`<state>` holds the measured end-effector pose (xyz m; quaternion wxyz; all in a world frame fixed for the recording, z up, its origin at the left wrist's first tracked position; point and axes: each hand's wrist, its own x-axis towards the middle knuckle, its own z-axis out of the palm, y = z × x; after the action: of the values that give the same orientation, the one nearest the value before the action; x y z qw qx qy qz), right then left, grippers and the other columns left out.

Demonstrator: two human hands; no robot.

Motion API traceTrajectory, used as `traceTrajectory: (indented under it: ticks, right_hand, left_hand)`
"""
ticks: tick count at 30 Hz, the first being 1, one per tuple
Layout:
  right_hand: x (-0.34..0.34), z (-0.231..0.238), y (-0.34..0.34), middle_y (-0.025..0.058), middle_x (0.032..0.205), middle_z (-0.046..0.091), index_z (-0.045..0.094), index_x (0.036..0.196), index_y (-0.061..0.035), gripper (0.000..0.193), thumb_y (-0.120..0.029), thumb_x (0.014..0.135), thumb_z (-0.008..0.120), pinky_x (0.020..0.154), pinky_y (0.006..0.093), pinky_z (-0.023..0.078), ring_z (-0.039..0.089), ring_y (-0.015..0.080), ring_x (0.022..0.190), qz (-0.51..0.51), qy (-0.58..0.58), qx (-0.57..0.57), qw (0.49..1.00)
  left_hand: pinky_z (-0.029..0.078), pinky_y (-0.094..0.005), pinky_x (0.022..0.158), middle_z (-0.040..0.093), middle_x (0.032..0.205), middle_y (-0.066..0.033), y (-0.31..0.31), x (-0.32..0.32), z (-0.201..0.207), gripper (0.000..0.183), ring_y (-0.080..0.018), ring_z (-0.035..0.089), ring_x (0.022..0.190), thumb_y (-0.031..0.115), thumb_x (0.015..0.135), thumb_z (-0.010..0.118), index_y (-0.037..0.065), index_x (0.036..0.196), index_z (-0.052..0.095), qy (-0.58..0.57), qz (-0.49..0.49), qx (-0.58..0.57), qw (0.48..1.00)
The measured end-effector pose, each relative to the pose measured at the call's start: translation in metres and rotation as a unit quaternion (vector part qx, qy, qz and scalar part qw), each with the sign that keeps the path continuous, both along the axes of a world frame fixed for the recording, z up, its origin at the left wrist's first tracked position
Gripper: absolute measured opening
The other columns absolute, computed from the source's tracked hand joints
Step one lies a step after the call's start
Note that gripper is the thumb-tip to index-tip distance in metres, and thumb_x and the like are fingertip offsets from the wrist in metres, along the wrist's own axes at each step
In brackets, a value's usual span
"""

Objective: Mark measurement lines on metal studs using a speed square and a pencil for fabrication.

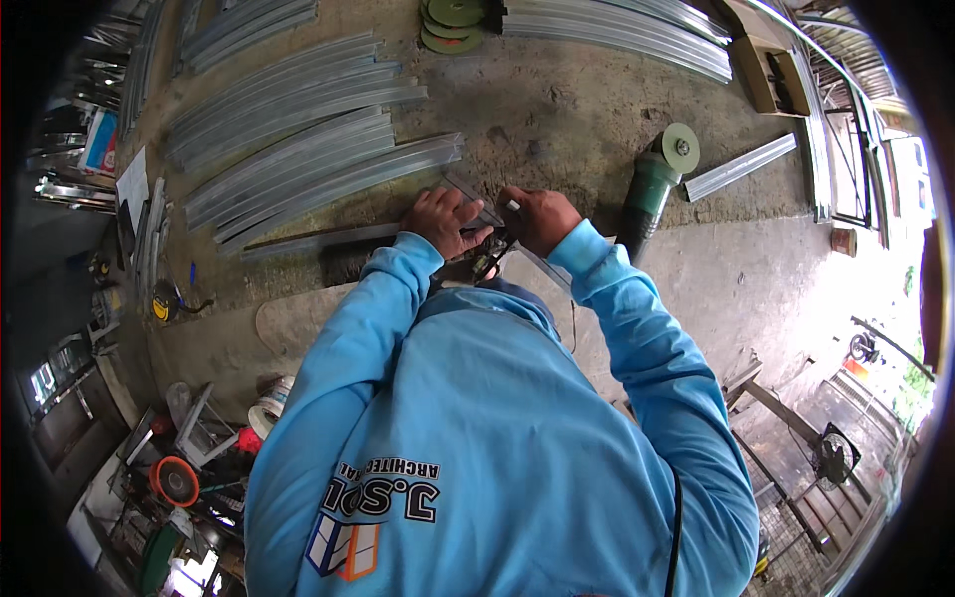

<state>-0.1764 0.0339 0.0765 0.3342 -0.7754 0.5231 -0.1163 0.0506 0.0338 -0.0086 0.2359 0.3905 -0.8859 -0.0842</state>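
Note:
My left hand [436, 221] is at the near edge of the worktable, its fingers curled over a thin grey metal strip [461, 186] that slants down toward the right. Close beside it, my right hand [549, 221] is closed around a small dark thing with a white end [513, 206]; its kind is mostly hidden by the fingers. Below and between the hands, dark parts show against my body, too small to make out. To the right of my right hand lies a green angle grinder [650, 189] with a pale green disc on top.
Bundles of long metal profiles [288, 109] cover the table's left side, with more profiles [617, 38] at the far edge. Spare cutting discs [455, 12] lie at the back. A short profile [741, 167] and a cardboard box [761, 75] sit right; a tape measure [164, 300] sits left.

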Motion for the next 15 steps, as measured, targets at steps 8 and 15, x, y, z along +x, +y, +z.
traceTrajectory:
  ticks: [8, 15]
  right_hand:
    - [-0.061, -0.010, 0.087, 0.0204, 0.112, 0.067, 0.065, 0.110, -0.0087, 0.028, -0.028, 0.091, 0.058, 0.093, 0.0469, 0.050, 0.061, 0.0387, 0.112, 0.012, 0.190, 0.124, 0.974]
    - [-0.064, -0.071, 0.128, 0.0276, 0.085, 0.062, 0.055, 0.096, -0.0024, 0.027, -0.029, 0.099, 0.056, 0.070, 0.0515, 0.046, 0.061, 0.0476, 0.083, -0.220, -0.018, 0.090, 0.971]
  left_hand:
    - [0.049, -0.0452, 0.073, 0.055, 0.090, -0.0073, 0.008, 0.005, 0.000, 0.045, -0.0296, 0.059, 0.086, 0.049, 0.076, 0.079, 0.018, 0.106, 0.067, 0.001, 0.006, 0.007, 1.000]
    - [0.050, -0.0462, 0.083, 0.064, 0.102, -0.0109, 0.002, 0.016, 0.024, 0.055, -0.0340, 0.061, 0.096, 0.042, 0.079, 0.078, 0.014, 0.123, 0.062, 0.102, -0.012, 0.106, 0.989]
